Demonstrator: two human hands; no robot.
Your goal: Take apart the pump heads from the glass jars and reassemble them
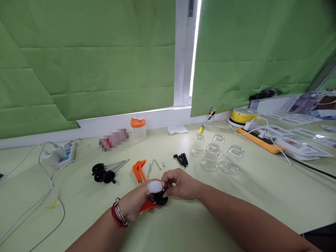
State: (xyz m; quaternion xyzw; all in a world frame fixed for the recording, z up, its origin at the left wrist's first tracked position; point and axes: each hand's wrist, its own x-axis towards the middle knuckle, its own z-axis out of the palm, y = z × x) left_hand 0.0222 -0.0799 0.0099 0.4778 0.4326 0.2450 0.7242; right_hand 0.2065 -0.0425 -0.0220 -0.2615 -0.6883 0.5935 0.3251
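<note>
My left hand (136, 203), with white tape round a finger or thumb, grips a black round lid (160, 200) with an orange handle piece (147, 206) on it. A thin metal rod (142, 212) shows below the orange piece. Over the lid's top, my right hand (182, 183) is closed in a pinch; what lies between its fingertips is too small to name. Just beyond the hands are orange handles (138, 170), long screws (151, 166), tiny nuts (163, 163) and black crank-like pieces (181, 160). Further left lie several black lids with metal rods (99, 175).
Several clear glass jars (210, 157) stand to the right; screwdrivers (211, 113) sit in another jar behind. An orange power strip (259, 140) and cables border the right. An orange-lidded cup (138, 129) is at the back; a white power strip (64, 154) with cables lies left.
</note>
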